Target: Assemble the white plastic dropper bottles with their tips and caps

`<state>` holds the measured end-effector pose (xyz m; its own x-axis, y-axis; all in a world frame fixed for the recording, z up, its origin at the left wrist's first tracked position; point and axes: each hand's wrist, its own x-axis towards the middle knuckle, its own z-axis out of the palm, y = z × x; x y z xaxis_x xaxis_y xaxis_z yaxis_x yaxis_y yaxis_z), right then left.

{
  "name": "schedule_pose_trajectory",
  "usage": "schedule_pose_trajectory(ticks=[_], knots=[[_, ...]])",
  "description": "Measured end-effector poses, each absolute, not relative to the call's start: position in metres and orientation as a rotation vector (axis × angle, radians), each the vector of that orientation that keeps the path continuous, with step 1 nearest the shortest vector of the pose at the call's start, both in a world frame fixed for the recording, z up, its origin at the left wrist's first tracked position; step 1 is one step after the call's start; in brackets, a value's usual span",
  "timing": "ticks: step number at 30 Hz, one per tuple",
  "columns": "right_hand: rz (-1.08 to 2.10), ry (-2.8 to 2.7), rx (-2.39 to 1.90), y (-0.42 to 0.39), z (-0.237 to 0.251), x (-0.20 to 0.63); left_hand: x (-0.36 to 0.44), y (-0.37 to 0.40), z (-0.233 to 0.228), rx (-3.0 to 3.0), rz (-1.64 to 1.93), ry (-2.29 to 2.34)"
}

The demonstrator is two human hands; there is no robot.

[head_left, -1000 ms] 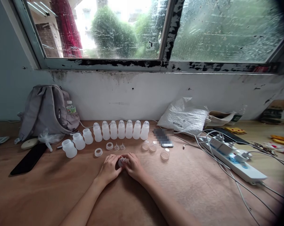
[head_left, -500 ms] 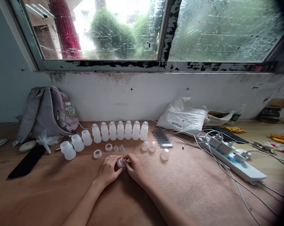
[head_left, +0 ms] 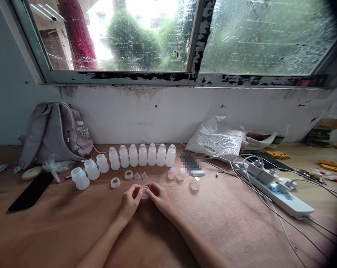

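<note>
Both hands meet at the middle of the table (head_left: 241,230), and between them is one small translucent ring part (head_left: 144,191). The left hand (head_left: 131,203) pinches it from the 9 o'clock side, the right hand (head_left: 160,199) from the 3 o'clock side; the fingers of both are closed on it. Compared with a second ago, the part is now lifted a little and turned more toward the camera, and the left fingers are more opened out around it, so the work on this piece looks to be continuing, not finished.

At 12 o'clock from the hands lie two small clear nipples (head_left: 140,175) and two loose rings (head_left: 121,178), untouched as before. Behind them stands the row of capped bottles (head_left: 143,155), and at 10 o'clock three open bottles (head_left: 91,172). Clear caps (head_left: 182,178) lie at 1 o'clock, a power strip (head_left: 277,190) at 3 o'clock.
</note>
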<state>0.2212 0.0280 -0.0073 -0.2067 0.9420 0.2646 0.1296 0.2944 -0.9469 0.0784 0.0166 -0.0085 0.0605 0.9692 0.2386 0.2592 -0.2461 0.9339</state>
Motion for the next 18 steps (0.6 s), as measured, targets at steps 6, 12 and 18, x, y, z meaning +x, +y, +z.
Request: schedule_pose_trajectory(ticks=[6, 12, 18], knots=[[0.827, -1.653, -1.139, 0.036, -0.007, 0.228, 0.096, 0.033, -0.012, 1.552, 1.254, 1.230], [0.714, -1.604, -1.191, 0.044, -0.004, 0.240, 0.110, 0.046, -0.014, 1.416, 1.237, 1.094], [0.625, -1.642, -1.186, 0.044, -0.008, 0.246, 0.106, 0.040, -0.014, 1.568, 1.134, 1.011]])
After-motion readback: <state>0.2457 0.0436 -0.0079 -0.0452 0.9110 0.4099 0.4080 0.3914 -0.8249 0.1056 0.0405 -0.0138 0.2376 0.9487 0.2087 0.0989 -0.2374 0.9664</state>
